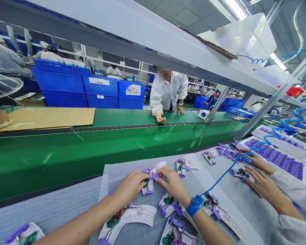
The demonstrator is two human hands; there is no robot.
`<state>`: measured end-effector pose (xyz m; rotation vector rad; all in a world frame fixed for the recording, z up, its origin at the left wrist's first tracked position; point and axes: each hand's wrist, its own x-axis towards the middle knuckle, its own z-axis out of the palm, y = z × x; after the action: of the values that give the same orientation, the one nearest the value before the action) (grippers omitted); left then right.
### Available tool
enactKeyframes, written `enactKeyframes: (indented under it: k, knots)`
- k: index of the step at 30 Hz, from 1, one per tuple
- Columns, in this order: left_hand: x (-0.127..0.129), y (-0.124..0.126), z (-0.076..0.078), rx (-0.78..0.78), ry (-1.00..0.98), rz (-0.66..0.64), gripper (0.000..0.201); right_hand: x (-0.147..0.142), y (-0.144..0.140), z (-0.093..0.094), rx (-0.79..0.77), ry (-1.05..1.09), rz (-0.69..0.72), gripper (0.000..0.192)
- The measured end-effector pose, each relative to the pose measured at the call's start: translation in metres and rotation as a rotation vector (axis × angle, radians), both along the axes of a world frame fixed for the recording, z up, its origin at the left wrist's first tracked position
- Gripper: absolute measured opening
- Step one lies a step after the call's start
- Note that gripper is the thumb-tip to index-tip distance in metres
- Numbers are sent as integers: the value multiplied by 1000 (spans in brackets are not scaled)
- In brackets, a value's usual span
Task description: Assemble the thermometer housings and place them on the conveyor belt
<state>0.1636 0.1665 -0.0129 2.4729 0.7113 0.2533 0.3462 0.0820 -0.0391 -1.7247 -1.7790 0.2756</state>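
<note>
At the far left, blue crates [63, 85] stand behind a sheet of cardboard [51, 117] that lies on the green conveyor belt [117, 146], which runs across the whole view. On the near side of the belt is the grey tabletop [66, 204], strewn with white half-shells fitted with purple parts and small green circuit boards; one such shell [127, 217] lies just under the left forearm. The left hand [131, 187] rests on the tabletop with its grip closed narrowly on the white shell piece [150, 178], fingers curled over its left side. The right hand [172, 183] meets it from the other side, its fingertips pinching the small purple part [154, 176] at the top of that same piece, so both hands touch the one assembly near the middle of the tabletop. The right wrist wears a blue strap [195, 205], from which a blue coiled cord [244, 158] rises to the right. Across the belt a person in a white coat [168, 92] leans with both hands on the far edge. Farther right, a co-worker's hands [260, 180] rest beside another shell [241, 173], near white trays of purple parts [283, 158].
</note>
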Motion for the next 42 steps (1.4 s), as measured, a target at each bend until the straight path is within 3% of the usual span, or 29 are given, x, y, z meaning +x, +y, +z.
enactKeyframes:
  k: [6, 14, 20, 26, 42]
  knots:
    - [11, 8, -2, 32, 0, 80, 19, 2, 2, 3, 7, -43, 24, 12]
    - [16, 18, -3, 50, -21, -2, 23, -1, 2, 3, 2, -64, 20, 11]
    - [13, 7, -1, 94, -34, 51, 21, -2, 4, 2, 7, -102, 51, 11]
    - [16, -2, 5, 142, 11, 14, 16, 0, 4, 1, 19, -156, 77, 14]
    - [31, 3, 9, 26, 34, 55, 23, 2, 7, -4, 63, -337, 157, 6]
